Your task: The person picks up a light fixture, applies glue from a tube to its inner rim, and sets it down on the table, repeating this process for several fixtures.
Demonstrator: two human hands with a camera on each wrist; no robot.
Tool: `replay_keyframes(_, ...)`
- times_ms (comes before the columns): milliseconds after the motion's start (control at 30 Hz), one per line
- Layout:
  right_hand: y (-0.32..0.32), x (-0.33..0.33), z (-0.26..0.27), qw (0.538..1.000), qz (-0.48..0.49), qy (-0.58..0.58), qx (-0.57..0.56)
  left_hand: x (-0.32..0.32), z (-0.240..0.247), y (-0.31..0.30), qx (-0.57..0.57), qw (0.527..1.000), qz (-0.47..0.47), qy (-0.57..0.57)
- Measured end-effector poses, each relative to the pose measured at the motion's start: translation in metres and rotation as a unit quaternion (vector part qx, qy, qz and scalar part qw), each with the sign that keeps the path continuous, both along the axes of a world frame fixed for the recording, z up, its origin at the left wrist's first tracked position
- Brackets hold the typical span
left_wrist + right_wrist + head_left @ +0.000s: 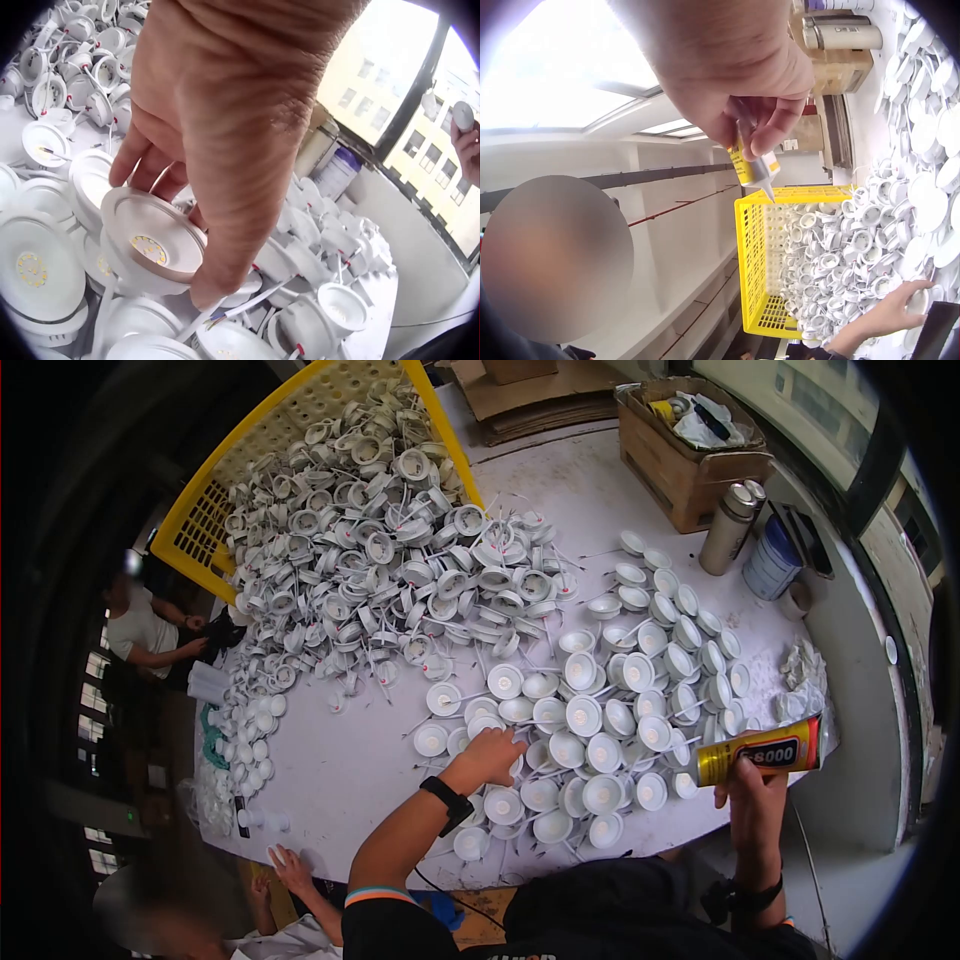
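Note:
The left hand (488, 757) is among the white round lamp housings (584, 716) at the near side of the table. In the left wrist view that hand (217, 150) grips one housing (154, 236) by its rim, thumb on one side and fingers on the other; small yellow LED dots show at its centre. Held up at the right, the right hand (757, 800) grips a yellow and black glue tube (765, 753). In the right wrist view the tube's pale nozzle (762, 184) points away from the hand (735, 82), clear of the housings.
A yellow crate (190, 525) spills a heap of housings across the table (330, 760). White round caps (250, 745) lie at the left. A cardboard box (680, 465), a flask (730, 528) and a blue tub (772, 560) stand back right. Another person's hand (293, 872) is at the front left edge.

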State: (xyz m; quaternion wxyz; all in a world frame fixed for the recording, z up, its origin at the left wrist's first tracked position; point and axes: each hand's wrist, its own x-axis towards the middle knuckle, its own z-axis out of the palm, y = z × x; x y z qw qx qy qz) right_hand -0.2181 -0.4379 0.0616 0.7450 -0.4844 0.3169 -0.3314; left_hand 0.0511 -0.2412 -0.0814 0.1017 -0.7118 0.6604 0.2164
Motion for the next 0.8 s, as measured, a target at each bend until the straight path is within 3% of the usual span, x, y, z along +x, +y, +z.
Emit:
replay_keyframes(67,0.004,0.0,0.001,1.0,0.017,-0.008,-0.002,-0.002,0.017,0.003,0.03,0.993,0.108,0.033)
replay_keyframes(233,0.02,-0.001,0.01,1.0,0.01,-0.013,0.003,0.01,0.051,0.039,0.026,0.972,0.229,0.048)
replay_keyframes(300,0.023,-0.002,0.009,1.0,0.021,-0.017,-0.009,0.016,0.059,0.066,0.021,0.934,0.35,0.069)
replay_keyframes(367,0.027,-0.003,0.011,0.999,0.029,-0.017,-0.018,0.02,0.072,0.096,0.021,0.922,0.383,0.047)
replay_keyframes(433,0.032,-0.003,0.012,0.999,0.03,-0.017,-0.024,0.018,0.089,0.123,-0.03,0.769,0.58,0.269)
replay_keyframes(467,0.034,-0.002,0.013,0.999,0.035,-0.022,-0.018,0.014,0.09,0.137,-0.032,0.768,0.579,0.27)
replay_keyframes(533,0.04,0.0,0.013,0.999,0.038,-0.023,-0.015,-0.006,0.081,0.163,-0.193,0.511,0.643,0.537)
replay_keyframes(567,0.044,0.003,0.014,0.998,0.055,-0.024,-0.006,-0.021,0.078,0.165,-0.19,0.51,0.641,0.542)
replay_keyframes(633,0.054,0.01,0.022,0.996,0.087,-0.027,0.01,-0.055,0.079,0.161,-0.314,0.275,0.628,0.656)
replay_keyframes(667,0.058,0.013,0.024,0.994,0.105,-0.028,0.01,-0.07,0.083,0.156,-0.306,0.268,0.629,0.662)
replay_keyframes(733,0.069,0.02,0.027,0.991,0.13,-0.025,0.003,-0.101,0.093,0.141,-0.332,0.185,0.56,0.736)
replay_keyframes(800,0.076,0.024,0.028,0.985,0.169,-0.03,-0.008,-0.121,0.102,0.121,-0.334,0.142,0.536,0.762)
